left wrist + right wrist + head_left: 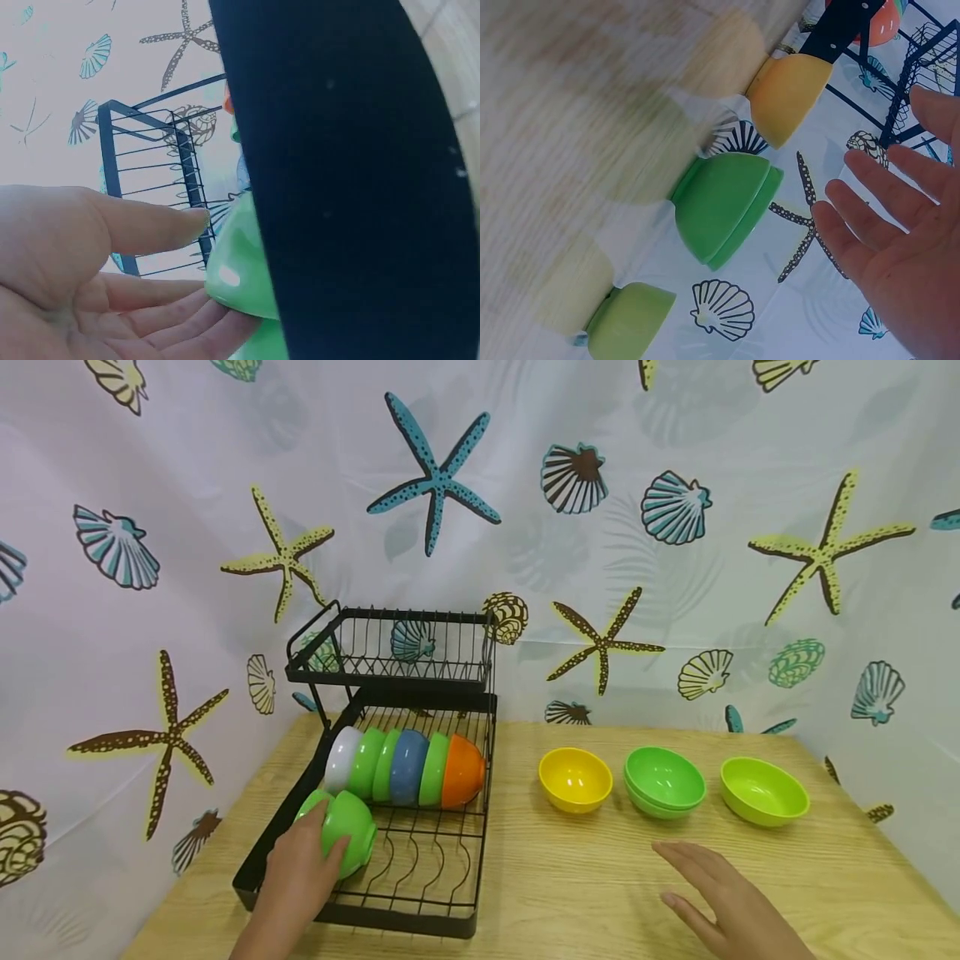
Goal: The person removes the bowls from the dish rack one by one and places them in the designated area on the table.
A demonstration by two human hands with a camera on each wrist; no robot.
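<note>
1. Black dish rack [397,921], two tiers, standing on the wooden bench [555,877]. Its lower tier has curved wire dividers [438,870], presumably there to keep bowls standing on edge.
2. Back row of the lower tier: one white bowl [342,760], three green bowls [366,764], one blue bowl [408,768], one orange bowl [462,772]. All are set on edge, bases to my right, packed close; turned alike, they take up little room and appear to prop one another.
3. Front green bowl [354,831], at the left end of the rack's front part, tipped on its side like the back row.
4. Second green bowl [266,345], just left of item 3, partly hidden; probably the neighbour that item 3 is lined up with.
5. Left hand [300,860], pinching item 3 with the thumb on one side and the fingers at the rim; a hold that seems chosen to control its tilt among the wires.
6. Right hand [716,893], fingers spread loosely, holding nothing, above the bench before the loose bowls.
7. Loose bowls, right of the rack, mouths up: yellow bowl [575,779]; pair of nested green bowls [663,781], likely stacked because their shapes match; lime bowl [763,791]. Spaced apart, each looks easy to grasp.
8. Shell-and-starfish curtain [510,560], hung behind the bench, probably as a screen.
</note>
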